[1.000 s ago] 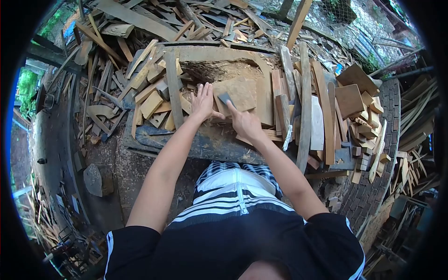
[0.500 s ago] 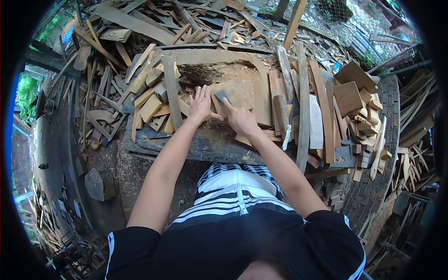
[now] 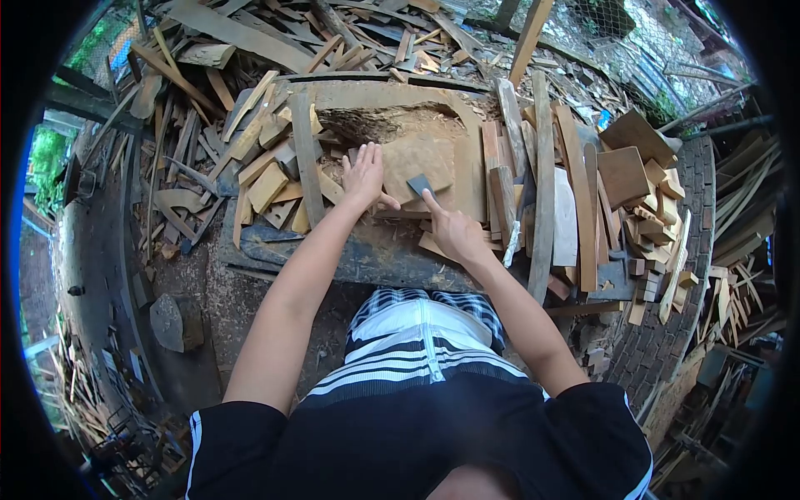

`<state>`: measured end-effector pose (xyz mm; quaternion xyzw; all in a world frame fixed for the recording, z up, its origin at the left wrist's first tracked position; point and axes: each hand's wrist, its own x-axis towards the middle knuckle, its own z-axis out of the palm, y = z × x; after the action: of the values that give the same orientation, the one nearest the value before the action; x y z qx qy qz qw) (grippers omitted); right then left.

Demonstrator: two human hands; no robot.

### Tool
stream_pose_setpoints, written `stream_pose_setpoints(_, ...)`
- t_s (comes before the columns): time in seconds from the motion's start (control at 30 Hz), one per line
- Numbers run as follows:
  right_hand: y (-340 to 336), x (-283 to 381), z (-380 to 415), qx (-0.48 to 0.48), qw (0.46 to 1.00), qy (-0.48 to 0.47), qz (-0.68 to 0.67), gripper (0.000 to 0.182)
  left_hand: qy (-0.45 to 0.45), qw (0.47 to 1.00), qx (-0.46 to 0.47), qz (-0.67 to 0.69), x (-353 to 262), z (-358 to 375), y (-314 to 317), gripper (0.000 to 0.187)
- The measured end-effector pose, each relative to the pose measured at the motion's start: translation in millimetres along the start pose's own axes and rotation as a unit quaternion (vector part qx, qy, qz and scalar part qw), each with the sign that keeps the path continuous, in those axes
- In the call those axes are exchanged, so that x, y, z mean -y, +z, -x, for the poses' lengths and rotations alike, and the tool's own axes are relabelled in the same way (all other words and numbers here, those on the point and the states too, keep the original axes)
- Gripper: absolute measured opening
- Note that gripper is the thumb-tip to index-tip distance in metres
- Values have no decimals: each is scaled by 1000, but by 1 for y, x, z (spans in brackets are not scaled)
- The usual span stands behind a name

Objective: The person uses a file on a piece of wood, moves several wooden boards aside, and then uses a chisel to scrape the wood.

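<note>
"Wooden piece, angular outline: where is it?"

"Lying flat on a larger pale slab with a rough hollow at its far side. The slab rests on the dark worktop."

"Left hand?"

"Palm down at the piece's left edge. 4 fingers extended forward, close together; thumb apart, angled right along the near edge. Clamped on nothing visible."

"Right hand?"

"At the near right of the piece. Index finger extended, its tip touching the near end of 1 small dark gray rectangle, which lies on the piece's right part. Other fingers appear curled; whether they or the thumb grip the rectangle, cannot tell."

"Surroundings?"

"Left of the left hand: 1 long gray strip, then a heap of cut offcuts. Right of the slab: several narrow strips and 1 pale gray board."
</note>
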<state>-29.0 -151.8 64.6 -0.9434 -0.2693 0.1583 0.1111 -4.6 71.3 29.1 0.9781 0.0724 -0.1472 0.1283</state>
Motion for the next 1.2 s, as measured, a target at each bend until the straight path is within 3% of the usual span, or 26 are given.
stream_pose_setpoints(0.13, 10, -8, -1, -98, 994, -27, 25, 54, -5, 999, -23, 28, -2, -4, -3, 141)
stream_pose_setpoints(0.3, 2, -17, 27, -37, 999, -19, 22, 53, 20, 1000, 16, -2, -13, 4, -2, 141)
stream_pose_setpoints(0.5, 13, -3, -42, -82, 996, 0, -30, 53, 20, 999, 46, -22, -19, 2, -5, 141)
stream_pose_setpoints(0.63, 20, -7, -50, -100, 994, -28, -40, 53, -26, 999, 36, -19, -34, -9, 8, 139)
stream_pose_setpoints(0.83, -11, -15, 12, 36, 999, 9, -2, 58, -30, 999, -2, 29, -33, 3, 8, 140)
stream_pose_setpoints(1.03, 7, 1, -76, -23, 999, 6, -21, 62, -36, 999, 10, -39, -32, -7, 15, 140)
stream_pose_setpoints(1.2, -4, -10, -35, -17, 1000, -11, -21, 61, -20, 997, 15, -71, -32, 7, -4, 140)
